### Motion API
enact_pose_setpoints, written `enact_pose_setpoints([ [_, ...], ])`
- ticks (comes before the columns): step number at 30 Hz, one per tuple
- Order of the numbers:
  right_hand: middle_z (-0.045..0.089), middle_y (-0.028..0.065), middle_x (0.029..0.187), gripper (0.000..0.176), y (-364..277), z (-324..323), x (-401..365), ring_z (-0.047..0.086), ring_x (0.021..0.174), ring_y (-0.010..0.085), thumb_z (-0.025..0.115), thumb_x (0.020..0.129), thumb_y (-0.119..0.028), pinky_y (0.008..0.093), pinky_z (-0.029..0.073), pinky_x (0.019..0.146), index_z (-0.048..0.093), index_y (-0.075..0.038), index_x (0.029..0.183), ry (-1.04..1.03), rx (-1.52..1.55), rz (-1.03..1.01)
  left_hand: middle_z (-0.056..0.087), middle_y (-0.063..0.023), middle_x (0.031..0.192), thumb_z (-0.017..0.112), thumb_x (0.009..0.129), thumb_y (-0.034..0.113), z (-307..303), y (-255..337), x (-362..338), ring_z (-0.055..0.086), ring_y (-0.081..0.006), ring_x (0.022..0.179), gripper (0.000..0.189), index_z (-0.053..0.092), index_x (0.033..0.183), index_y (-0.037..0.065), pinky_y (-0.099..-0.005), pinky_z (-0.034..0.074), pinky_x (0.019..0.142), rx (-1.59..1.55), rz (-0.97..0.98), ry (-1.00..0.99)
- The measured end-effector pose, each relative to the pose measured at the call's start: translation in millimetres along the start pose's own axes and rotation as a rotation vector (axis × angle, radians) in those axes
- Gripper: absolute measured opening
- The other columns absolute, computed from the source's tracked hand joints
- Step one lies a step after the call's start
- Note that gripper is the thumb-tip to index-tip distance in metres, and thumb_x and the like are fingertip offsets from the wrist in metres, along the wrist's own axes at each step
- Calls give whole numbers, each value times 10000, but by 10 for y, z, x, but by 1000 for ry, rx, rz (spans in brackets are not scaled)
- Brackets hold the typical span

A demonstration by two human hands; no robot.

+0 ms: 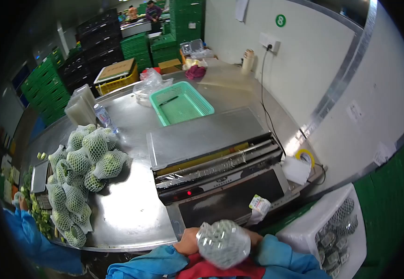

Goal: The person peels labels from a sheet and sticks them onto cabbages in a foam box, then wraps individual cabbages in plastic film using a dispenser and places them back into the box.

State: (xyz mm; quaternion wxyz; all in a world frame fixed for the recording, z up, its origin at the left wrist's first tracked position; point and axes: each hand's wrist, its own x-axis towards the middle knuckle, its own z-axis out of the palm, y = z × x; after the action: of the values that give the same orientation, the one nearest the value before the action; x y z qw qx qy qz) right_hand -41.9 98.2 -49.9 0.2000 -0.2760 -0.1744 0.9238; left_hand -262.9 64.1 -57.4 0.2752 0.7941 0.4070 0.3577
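A pale green round item in net and clear film [224, 244] is held up at the bottom middle, close to my body. My left hand [189, 242] is at its left side and my right hand [254, 238] behind its right side; the item hides most fingers of both. Just beyond stands the film wrapping machine [216, 181], with a red light on its front. A label roll [259, 205] lies on its right front part. Several net-covered green items [95, 145] are piled on the steel table [123, 214] to the left.
A green basket [183, 103] with a pen sits behind the machine, near a bottle [103, 116] and plastic bags [151, 86]. A white box [358, 232] of wrapped items stands at right. Yellow tape [305, 157] lies near a cable. At left a co-worker's blue sleeve [30, 232] shows.
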Motion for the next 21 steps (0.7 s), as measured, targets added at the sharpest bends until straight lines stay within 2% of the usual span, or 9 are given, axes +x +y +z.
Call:
enact_pose_setpoints([
  [1, 491, 49, 1234, 500, -140, 400, -278, 463, 1145, 132, 575, 895, -211, 304, 351, 1013, 365, -81, 1329, -5, -268, 44, 585, -127, 699, 637, 674, 159, -113, 146, 6, 605, -330, 647, 181, 588, 810, 50, -410, 484, 555, -44, -1, -49],
  [3, 493, 59, 1226, 671, 46, 457, -479, 455, 1164, 143, 662, 830, -213, 292, 326, 1028, 294, -68, 1372, -98, -104, 60, 552, -99, 667, 630, 682, 145, -391, 346, 99, 589, -299, 615, 153, 574, 786, 48, -387, 470, 527, -55, 75, -35],
  [5, 493, 65, 1241, 691, 30, 595, -562, 453, 1171, 147, 681, 811, -209, 298, 323, 1032, 308, -60, 1372, -118, -109, 85, 503, -65, 640, 620, 697, 130, -733, 359, 184, 554, -253, 568, 125, 540, 739, 45, -358, 446, 494, 142, 399, -164],
  [7, 493, 70, 1255, 710, 8, 614, -551, 451, 1177, 152, 700, 791, -205, 304, 321, 1035, 322, -52, 1373, -148, -131, 105, 435, -59, 626, 644, 725, 136, -1197, 557, 511, 511, -223, 533, 183, 493, 681, 43, -349, 411, 464, 137, 495, -349],
  [11, 479, 101, 1312, 744, -39, 567, -387, 439, 1198, 168, 760, 726, -213, 326, 294, 1054, 398, -23, 1347, -482, -279, -61, 442, -89, 595, 692, 783, 156, -1643, 612, 827, 500, -236, 500, 217, 545, 685, 30, -348, 366, 436, -304, 301, -388],
  [14, 487, 114, 1294, 666, 1, 706, -210, 443, 1165, 152, 704, 786, -259, 296, 318, 1018, 412, 16, 1318, -664, -431, -88, 514, -87, 613, 690, 794, 228, -1324, 674, 1083, 503, -220, 493, 247, 590, 732, 11, -337, 350, 437, -656, 360, -552],
  [16, 475, 129, 1306, 625, 419, 417, -32, 440, 1189, 181, 685, 801, -293, 312, 327, 1018, 442, 15, 1289, -518, -537, -58, 474, -119, 655, 671, 830, 206, -790, 907, 1083, 479, -281, 593, 276, 533, 726, -9, -371, 377, 532, -904, 274, -768],
  [18, 463, 143, 1318, 591, 541, 374, -61, 437, 1213, 209, 665, 816, -327, 328, 337, 1019, 472, 13, 1259, -355, -639, -25, 545, -82, 967, 624, 858, 265, -486, 1019, 1079, 518, -154, 901, 276, 499, 863, 19, -335, 408, 744, -991, 230, -895],
  [21, 475, 144, 1304, 552, 455, 748, -634, 452, 1201, 204, 648, 830, -313, 319, 360, 995, 484, 12, 1244, 11, -649, -21, 468, -153, 1221, 597, 873, 303, -184, 871, 883, 456, -245, 1139, 299, 492, 952, 34, -403, 352, 952, -1092, 106, -1141],
])
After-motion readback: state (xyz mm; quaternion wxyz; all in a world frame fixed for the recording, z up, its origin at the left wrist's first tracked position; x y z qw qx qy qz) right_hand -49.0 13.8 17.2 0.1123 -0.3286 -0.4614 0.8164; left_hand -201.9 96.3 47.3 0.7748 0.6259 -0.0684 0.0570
